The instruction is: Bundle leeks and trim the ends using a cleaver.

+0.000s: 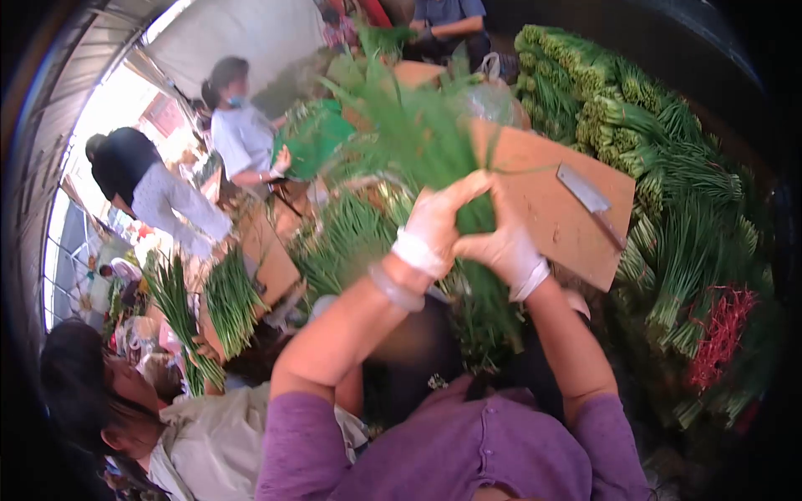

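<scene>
A bunch of long thin greens [434, 142], like chives, stands up between my hands, its tips blurred by motion. My left hand [441, 219], in a thin clear glove, curls round the bunch from the left. From the right, my right hand [501, 246], gloved too, wraps it with thumb and fingers bent. The thumbs and fingertips of both hands nearly meet, forming a ring round the stalks. Just beyond my right hand lies a wooden board [547, 225] with a cleaver [585, 190] on it. More loose greens [347, 234] lie to the left of my hands.
Stacked bundles of greens [681, 242] fill the right side, with a heap of red ties [723, 338] on them. At left, a co-worker [209, 434] holds green stalks [180, 313] near another board [271, 255]. Other people [242, 129] are farther back.
</scene>
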`<action>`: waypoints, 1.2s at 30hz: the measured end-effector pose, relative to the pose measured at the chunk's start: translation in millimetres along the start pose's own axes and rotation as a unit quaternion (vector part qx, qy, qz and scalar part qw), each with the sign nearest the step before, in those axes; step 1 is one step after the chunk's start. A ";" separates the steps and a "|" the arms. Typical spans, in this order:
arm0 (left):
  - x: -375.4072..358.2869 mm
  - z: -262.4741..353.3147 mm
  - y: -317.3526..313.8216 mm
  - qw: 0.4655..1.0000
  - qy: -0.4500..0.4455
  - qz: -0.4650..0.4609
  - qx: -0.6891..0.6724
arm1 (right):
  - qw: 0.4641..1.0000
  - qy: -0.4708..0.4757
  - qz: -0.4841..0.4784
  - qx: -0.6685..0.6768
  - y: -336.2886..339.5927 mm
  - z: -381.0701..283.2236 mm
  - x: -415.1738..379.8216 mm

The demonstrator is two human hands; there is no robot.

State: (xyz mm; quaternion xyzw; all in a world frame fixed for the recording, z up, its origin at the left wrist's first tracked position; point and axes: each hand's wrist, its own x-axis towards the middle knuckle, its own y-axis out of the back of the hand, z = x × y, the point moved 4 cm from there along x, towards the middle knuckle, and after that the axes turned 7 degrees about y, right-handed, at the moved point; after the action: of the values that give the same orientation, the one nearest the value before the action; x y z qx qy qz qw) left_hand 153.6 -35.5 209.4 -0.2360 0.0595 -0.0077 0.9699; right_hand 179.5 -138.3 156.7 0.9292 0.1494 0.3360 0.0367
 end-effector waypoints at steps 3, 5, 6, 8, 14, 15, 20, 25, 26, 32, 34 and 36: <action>10.5 -2.4 -23.2 0.998 0.008 -0.063 0.011 | 0.965 -0.141 0.000 0.219 20.4 -3.9 2.8; 12.4 0.9 -40.3 0.988 -0.026 -0.146 0.032 | 0.955 -0.136 0.057 0.258 26.9 5.2 0.3; 17.1 -3.5 -40.8 0.981 -0.016 -0.181 0.065 | 0.956 -0.130 0.080 0.251 32.0 5.5 0.0; 15.8 3.2 -45.0 0.948 -0.099 -0.193 0.234 | 0.956 -0.158 0.142 0.203 45.3 19.9 -0.6; 12.7 -52.1 32.3 0.865 -0.210 -0.132 0.436 | 0.818 -0.235 0.306 0.428 122.5 57.9 -29.9; 4.9 -81.7 43.2 0.908 -0.125 -0.141 0.375 | 0.810 -0.222 0.317 0.441 131.7 62.0 -33.5; -46.8 -142.9 71.0 0.763 0.083 -0.164 0.620 | 0.821 -0.179 0.317 0.441 174.1 69.7 -52.5; -23.9 -131.2 219.9 0.800 0.130 0.084 0.579 | 0.821 -0.146 0.329 0.443 226.1 71.9 -76.1; -23.3 -138.7 257.4 0.951 0.175 0.179 0.179 | 0.822 -0.146 0.331 0.439 224.7 72.2 -76.8; -50.3 -80.3 25.9 0.686 -0.282 -0.130 0.658 | 0.808 -0.195 0.315 0.459 170.6 93.5 -73.0; -42.9 -107.0 21.9 0.621 -0.286 -0.179 0.707 | 0.806 -0.205 0.234 0.504 161.5 103.7 -69.5; -34.9 -108.6 51.9 0.582 -0.270 -0.071 0.764 | 0.805 -0.260 0.291 0.447 159.3 110.7 -72.6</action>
State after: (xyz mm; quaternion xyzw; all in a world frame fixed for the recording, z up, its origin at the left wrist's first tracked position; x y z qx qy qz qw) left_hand 105.3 -37.5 93.7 0.5971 -0.2494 -0.0550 0.7604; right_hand 237.2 -308.4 53.6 0.8951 -0.0090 -0.0278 -0.4449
